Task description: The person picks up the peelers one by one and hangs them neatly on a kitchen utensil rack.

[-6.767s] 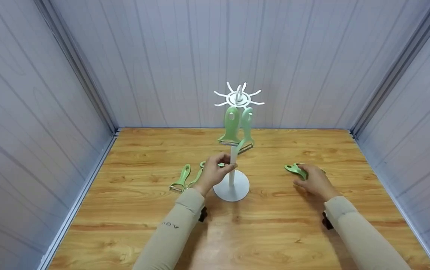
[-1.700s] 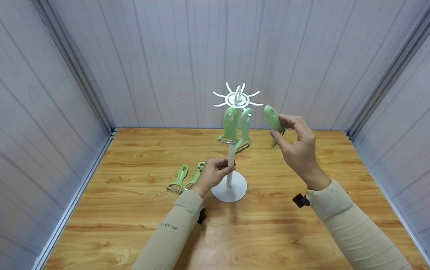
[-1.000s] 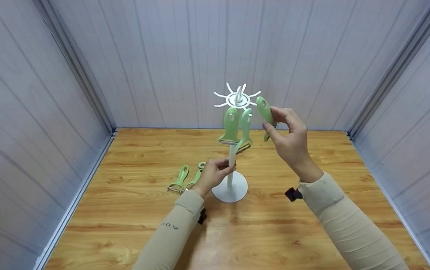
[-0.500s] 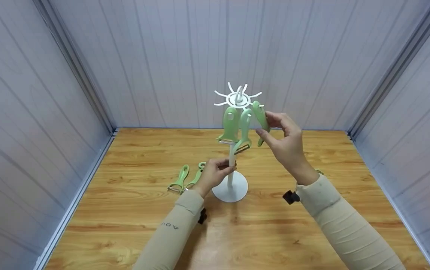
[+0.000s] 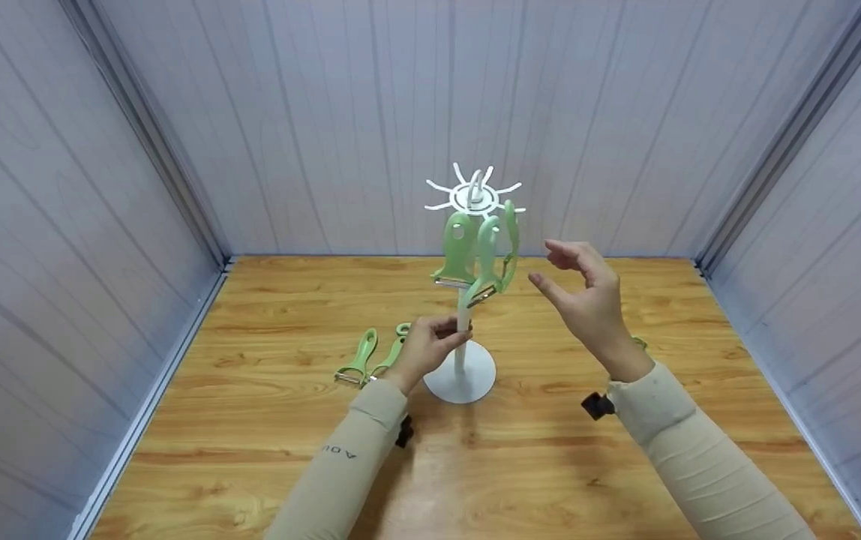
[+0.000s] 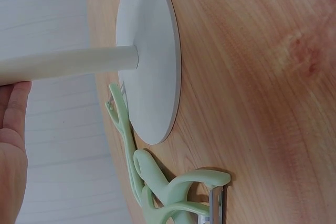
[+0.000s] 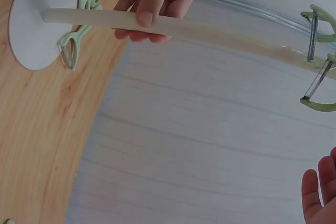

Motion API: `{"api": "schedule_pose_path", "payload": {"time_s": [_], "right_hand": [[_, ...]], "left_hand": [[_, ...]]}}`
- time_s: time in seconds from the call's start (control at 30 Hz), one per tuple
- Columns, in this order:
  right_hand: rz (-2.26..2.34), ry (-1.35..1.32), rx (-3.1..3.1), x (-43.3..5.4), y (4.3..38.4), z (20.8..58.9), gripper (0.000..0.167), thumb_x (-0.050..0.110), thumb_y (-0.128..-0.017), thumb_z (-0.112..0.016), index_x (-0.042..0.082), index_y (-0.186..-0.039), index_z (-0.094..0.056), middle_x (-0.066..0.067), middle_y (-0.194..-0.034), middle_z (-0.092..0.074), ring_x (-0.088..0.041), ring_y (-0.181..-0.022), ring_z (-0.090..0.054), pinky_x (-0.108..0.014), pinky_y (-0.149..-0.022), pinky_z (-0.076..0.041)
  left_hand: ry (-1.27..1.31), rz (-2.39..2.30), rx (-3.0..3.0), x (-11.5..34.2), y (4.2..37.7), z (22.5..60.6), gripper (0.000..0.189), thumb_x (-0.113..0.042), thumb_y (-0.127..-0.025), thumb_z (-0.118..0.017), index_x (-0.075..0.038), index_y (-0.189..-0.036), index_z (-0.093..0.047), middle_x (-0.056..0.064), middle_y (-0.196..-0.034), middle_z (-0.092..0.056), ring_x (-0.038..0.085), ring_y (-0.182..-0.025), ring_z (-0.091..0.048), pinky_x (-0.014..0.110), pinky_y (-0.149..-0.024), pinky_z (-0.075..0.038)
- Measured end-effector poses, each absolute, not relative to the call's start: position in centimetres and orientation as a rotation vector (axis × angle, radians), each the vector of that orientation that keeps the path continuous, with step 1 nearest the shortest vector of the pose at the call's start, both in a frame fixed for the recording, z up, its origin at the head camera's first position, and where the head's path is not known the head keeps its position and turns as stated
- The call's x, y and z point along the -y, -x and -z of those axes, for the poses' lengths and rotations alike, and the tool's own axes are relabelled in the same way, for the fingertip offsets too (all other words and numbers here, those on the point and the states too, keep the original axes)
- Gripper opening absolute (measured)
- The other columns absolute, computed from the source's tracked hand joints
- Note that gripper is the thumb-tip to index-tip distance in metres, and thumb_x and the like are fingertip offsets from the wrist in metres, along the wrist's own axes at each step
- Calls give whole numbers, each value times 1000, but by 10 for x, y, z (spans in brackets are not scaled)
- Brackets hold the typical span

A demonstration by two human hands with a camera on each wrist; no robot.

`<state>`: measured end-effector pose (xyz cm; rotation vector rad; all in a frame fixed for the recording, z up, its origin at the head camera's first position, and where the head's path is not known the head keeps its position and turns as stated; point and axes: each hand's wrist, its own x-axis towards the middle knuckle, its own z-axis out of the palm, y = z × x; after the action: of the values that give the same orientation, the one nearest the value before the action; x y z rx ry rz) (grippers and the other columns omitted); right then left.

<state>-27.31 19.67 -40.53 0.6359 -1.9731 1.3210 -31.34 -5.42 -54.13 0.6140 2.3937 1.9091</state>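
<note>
In the head view, a white stand (image 5: 478, 384) with a round base and a crown of curved hooks stands upright. My left hand (image 5: 421, 349) grips its pole between thumb and fingers. Three green peelers hang from the front hooks: one on the left (image 5: 458, 244), a paler one in the middle (image 5: 488, 244), and one seen nearly edge-on at the right (image 5: 513, 244). Just right of them, my right hand (image 5: 589, 304) is held in the air, thumb and fingers apart, holding nothing. In the right wrist view, two peeler blades (image 7: 313, 38) show near the pole.
Several green peelers (image 5: 359, 360) lie on the wooden table (image 5: 520, 465) left of the stand, partly hidden by my left hand. A bit of another green object (image 5: 639, 343) shows behind my right wrist. Panel walls (image 5: 340, 120) enclose the table.
My right hand lifted a peeler from the table's right side, brought it to a right-hand hook, let go and drew back rightward. The peeler now hangs there. My left hand kept holding the pole.
</note>
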Motion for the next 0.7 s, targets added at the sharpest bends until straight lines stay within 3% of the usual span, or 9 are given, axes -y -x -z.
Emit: {"api": "schedule_pose_path", "payload": {"time_s": [0.23, 0.47, 0.7], "right_hand": [[-1258, -593, 2024, -216, 276, 417, 41, -9, -86, -86, -8, -126, -73, -20, -112, -73, -3, -108, -65, -16, -101, -52], [-1202, -541, 2092, -235, 279, 433, 42, -7, -87, -86, -5, -127, -74, -20, -111, -72, 3, -106, -61, -13, -98, -50], [-1129, -515, 2159, -252, 285, 449, 43, -3, -88, -88, -3, -128, -74, -20, -113, -74, -4, -104, -63, -13, -96, -49]], "left_hand": [[-646, -1913, -2398, 55, 314, 542, 18, -9, -103, -75, -2, -119, -80, 20, -116, -80, 30, -112, -78, 37, -98, -64], [-634, -1916, -2374, 55, 314, 543, 20, -9, -103, -75, -2, -121, -80, 27, -121, -78, 31, -114, -77, 37, -100, -63], [-621, -1913, -2378, 54, 313, 543, 21, -11, -104, -74, -2, -122, -80, 21, -119, -80, 29, -115, -77, 38, -102, -63]]}}
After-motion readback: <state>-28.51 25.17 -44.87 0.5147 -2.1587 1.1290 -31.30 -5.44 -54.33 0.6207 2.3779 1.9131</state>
